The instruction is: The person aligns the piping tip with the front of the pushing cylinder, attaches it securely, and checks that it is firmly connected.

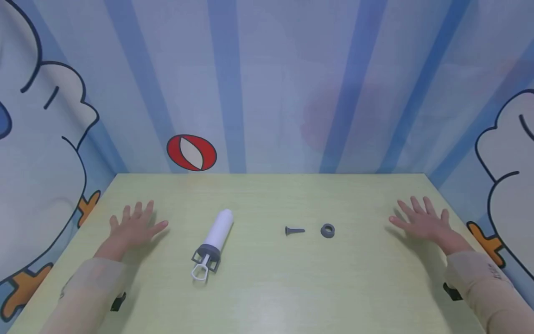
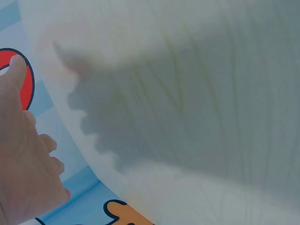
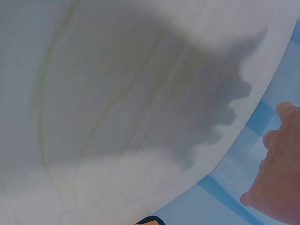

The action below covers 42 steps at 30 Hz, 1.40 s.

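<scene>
A white syringe (image 1: 219,230) with a grey collar, two grey side loops and a white ring handle lies tilted on the table, left of the middle. Further right lie a small grey tapered nozzle (image 1: 295,230) and a grey ring (image 1: 327,230), apart from each other. My left hand (image 1: 134,228) is spread over the table to the left of the syringe, holding nothing. On the far right my right hand (image 1: 424,224) is likewise spread, with nothing in it; the grey ring is the thing nearest to it. Both wrist views show a hand (image 2: 28,154) and its shadow on the tabletop.
The pale wooden table (image 1: 267,287) ends at the back against a blue striped backdrop (image 1: 283,93) printed with cartoon figures and a red-and-white oval (image 1: 175,149). Printed panels also stand along the left and right sides.
</scene>
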Available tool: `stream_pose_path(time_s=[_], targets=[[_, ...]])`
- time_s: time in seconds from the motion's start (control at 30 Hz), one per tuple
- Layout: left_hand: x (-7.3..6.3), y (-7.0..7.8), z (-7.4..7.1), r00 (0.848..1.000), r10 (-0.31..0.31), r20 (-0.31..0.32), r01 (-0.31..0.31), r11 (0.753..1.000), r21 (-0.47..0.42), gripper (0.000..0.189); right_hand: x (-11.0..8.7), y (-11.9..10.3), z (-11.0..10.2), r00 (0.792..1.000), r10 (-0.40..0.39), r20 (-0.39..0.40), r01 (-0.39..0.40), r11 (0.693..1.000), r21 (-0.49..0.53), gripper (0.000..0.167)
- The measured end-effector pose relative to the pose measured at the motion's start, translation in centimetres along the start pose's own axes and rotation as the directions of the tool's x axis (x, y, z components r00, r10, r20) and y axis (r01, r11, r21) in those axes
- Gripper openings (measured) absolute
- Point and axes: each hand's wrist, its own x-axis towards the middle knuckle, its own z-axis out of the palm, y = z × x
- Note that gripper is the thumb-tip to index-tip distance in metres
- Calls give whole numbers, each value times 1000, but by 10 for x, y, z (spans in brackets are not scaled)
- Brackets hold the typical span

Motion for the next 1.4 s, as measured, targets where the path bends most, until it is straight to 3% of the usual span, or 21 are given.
stream_pose_path(time_s=[0.37, 0.8, 1.4], targets=[[2, 31, -7, 999, 50, 15, -50, 999, 2, 97, 1, -18, -2, 999, -51, -6, 51, 999, 1, 84], [0, 77, -12, 985, 171, -18, -171, 985, 24, 87, 7, -41, 1, 993, -116, -37, 117, 993, 20, 79], [3, 133, 2, 924, 376, -75, -374, 927, 32, 77, 15, -79, 14, 972, -222, -80, 228, 971, 69, 76]])
